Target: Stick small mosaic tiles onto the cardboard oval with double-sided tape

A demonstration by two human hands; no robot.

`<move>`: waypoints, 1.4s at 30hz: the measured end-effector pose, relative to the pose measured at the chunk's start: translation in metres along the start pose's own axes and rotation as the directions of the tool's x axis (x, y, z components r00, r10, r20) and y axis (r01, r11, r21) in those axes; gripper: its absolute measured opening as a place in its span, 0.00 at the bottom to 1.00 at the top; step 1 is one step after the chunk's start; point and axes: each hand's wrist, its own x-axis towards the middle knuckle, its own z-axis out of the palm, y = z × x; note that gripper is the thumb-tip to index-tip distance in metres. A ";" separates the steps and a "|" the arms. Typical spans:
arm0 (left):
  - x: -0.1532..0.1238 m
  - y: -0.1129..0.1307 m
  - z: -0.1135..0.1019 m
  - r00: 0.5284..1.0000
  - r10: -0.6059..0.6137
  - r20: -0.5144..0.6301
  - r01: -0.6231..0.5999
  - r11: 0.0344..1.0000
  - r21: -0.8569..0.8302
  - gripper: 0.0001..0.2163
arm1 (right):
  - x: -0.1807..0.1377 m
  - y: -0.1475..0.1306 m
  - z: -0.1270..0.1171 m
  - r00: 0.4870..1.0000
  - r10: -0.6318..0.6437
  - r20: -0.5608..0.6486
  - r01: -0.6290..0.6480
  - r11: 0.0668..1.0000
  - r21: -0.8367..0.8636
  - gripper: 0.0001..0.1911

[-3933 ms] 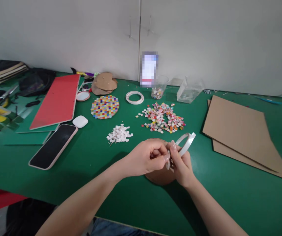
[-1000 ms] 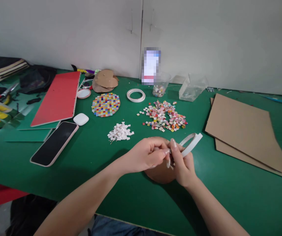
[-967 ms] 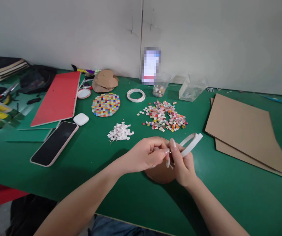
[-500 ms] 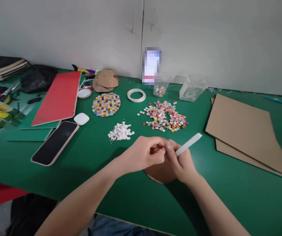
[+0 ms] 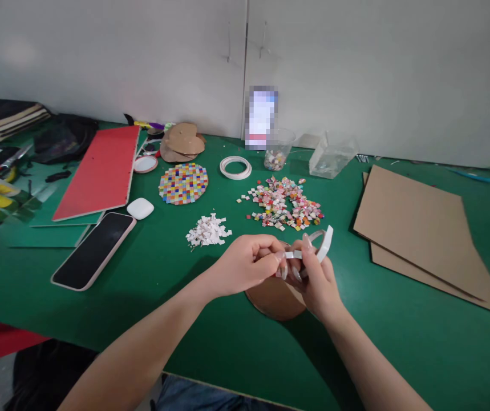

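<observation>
Between my two hands runs a narrow white strip of tape (image 5: 325,245), its loose end curling up at the right. My left hand (image 5: 248,265) pinches one end of it with closed fingers. My right hand (image 5: 319,279) grips the strip between thumb and fingers. Beneath both hands lies a round piece of brown cardboard (image 5: 274,299), partly covered by them. Just beyond sits a heap of small colourful mosaic tiles (image 5: 287,200). A pile of white paper scraps (image 5: 208,230) is left of my left hand.
A tape roll (image 5: 235,168), a mosaic-covered disc (image 5: 183,183), a clear cup (image 5: 276,154) and a clear box (image 5: 332,157) stand farther back. Cardboard sheets (image 5: 416,228) lie at the right. To the left are a phone (image 5: 94,250), a white case (image 5: 140,208) and a red board (image 5: 99,174).
The tape strip has turned from a straight piece jutting up right to a curled loop, with a short stretch now showing between my hands. My fingers have shifted slightly apart.
</observation>
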 end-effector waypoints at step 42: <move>0.007 -0.005 -0.027 0.933 0.043 -0.358 0.068 0.954 0.292 0.10 | 0.001 -0.009 0.006 0.983 0.115 0.140 -0.163 0.901 0.402 0.26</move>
